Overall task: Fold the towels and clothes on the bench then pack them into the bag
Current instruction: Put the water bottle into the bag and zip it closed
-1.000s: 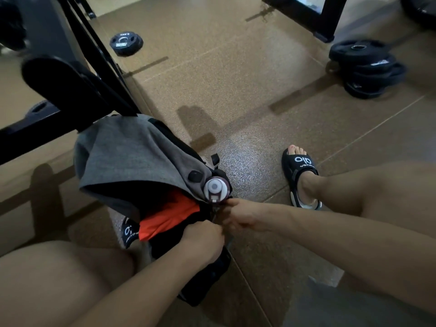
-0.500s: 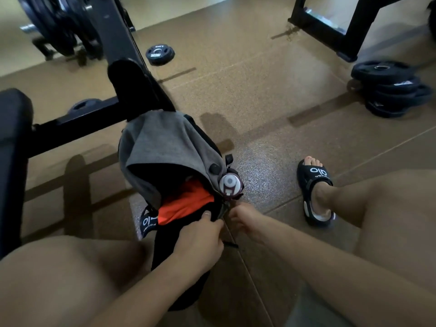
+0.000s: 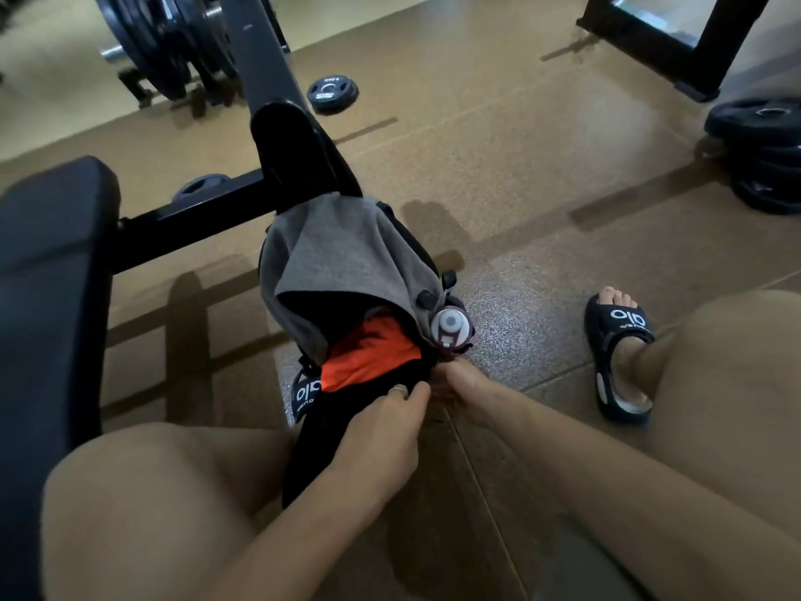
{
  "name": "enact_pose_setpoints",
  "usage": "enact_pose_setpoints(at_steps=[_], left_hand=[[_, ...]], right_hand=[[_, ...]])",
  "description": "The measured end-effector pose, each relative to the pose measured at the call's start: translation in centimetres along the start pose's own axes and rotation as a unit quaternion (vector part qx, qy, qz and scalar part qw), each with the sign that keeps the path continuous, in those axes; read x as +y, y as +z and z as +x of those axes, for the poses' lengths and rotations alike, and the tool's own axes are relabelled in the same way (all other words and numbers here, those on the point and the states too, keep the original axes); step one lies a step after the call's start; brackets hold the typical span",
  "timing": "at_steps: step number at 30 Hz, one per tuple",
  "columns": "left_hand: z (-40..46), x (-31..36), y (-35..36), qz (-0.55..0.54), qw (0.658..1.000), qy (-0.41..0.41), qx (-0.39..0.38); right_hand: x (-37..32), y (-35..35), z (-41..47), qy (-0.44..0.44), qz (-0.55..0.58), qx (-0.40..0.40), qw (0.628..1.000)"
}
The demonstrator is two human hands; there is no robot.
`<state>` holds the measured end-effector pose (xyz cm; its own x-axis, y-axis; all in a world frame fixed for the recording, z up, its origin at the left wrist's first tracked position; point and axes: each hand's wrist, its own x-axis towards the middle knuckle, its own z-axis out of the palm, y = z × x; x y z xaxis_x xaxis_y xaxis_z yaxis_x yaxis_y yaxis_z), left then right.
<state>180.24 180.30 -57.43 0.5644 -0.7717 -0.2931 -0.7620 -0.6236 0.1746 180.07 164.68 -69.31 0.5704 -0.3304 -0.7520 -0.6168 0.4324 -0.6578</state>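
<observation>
Hands pinch bag (image 3: 320,444) mouth edge: left hand (image 3: 381,427), right hand (image 3: 466,383); floor (image 3: 520,188) beyond.

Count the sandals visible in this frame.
2. One sandal is on the person's foot on the floor at right; the second sandal shows only partly, left of the black bag. No others are visible.

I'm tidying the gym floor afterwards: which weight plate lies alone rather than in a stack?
The small weight plate lying flat beside the bench frame, far from the bag. The other floor plates are piled together at the right edge.
</observation>
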Motion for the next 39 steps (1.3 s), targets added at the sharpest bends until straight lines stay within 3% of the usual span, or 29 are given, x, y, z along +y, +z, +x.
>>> enact_pose_setpoints(at_steps=[7,11,14,16,20,24,27,34,39], left_hand=[[0.5,-1.2,-0.5,0.028,0.999,0.015,0.038],[0.9,-1.5,-1.2,0.050,0.997,0.011,0.060],[1.3,-1.5,-1.7,0.032,0.996,0.004,0.087],[1.7,-1.3,-2.2,0.016,0.993,-0.007,0.115],[2.5,0.2,-2.9,0.005,0.988,-0.028,0.152],[3.0,1.3,-2.0,-0.007,0.990,-0.053,0.131],[3.1,1.5,-1.2,0.007,0.987,-0.040,0.156],[5.1,1.4,-1.7,0.136,0.976,0.012,0.170],[5.5,1.1,-1.8,0.202,0.966,0.028,0.160]], right_hand=[[0.7,-0.6,1.9,-0.013,0.000,-0.006,1.000],[-0.9,-1.2,0.0,-0.012,-0.194,-0.046,0.980],[-4.6,-2.4,-3.1,-0.042,-0.364,-0.093,0.926],[-7.6,-3.1,-5.8,-0.068,-0.419,-0.126,0.897],[-10.8,-4.4,-9.7,-0.076,-0.357,-0.178,0.914],[-10.6,-4.8,-10.5,-0.096,-0.376,-0.184,0.903],[-10.5,-4.9,-10.8,-0.116,-0.391,-0.175,0.896],[-9.8,-5.6,-11.0,-0.159,-0.465,-0.223,0.842],[-9.8,-5.9,-10.4,-0.240,-0.507,-0.188,0.807]])
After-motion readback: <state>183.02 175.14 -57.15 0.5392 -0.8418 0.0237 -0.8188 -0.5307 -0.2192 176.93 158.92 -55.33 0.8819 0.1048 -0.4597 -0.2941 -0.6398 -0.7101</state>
